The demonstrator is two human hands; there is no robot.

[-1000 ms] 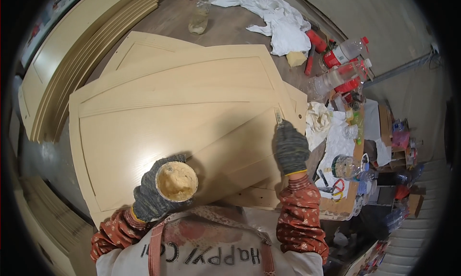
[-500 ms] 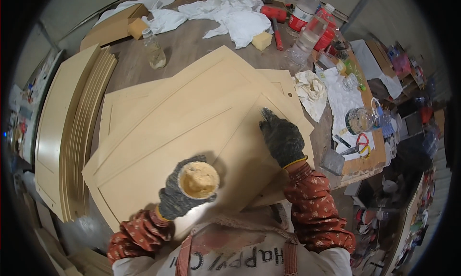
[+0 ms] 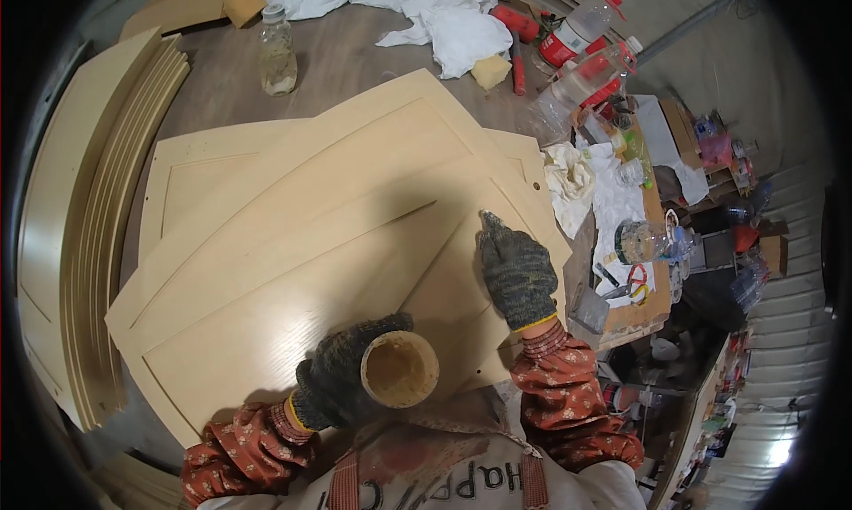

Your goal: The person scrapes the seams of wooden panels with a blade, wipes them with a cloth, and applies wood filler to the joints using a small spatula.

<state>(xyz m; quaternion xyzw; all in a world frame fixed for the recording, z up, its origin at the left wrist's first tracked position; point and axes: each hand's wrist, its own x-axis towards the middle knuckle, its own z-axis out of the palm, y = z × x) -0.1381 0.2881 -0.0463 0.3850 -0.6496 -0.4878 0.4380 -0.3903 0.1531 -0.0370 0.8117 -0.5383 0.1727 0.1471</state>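
Note:
My left hand (image 3: 342, 372), in a dark knit glove, is closed around a small round tub (image 3: 398, 370) near my apron. The tub has a beige rim and brownish inside. My right hand (image 3: 518, 275), also gloved, rests on the pale wooden panel (image 3: 293, 279) with nothing visible in its grip. Its foremost finger stretches out beside a groove, a pale smear at the tip; the other fingers are partly hidden. The panel has pointed ends and long grooves, and lies across another panel (image 3: 200, 159).
Several similar panels (image 3: 89, 208) stand stacked at the left. A glass jar (image 3: 278, 57), white rags (image 3: 444, 31), a yellow sponge (image 3: 491, 71) and a red-handled hammer (image 3: 517, 62) lie beyond. Plastic bottles (image 3: 577, 39), scissors (image 3: 638, 284) and a grey block (image 3: 588, 309) are on the right.
My left hand has brought the tub right and closer to me, turning it so the paste shows less. The right hand stays near the same groove, slightly lower. The view has shifted.

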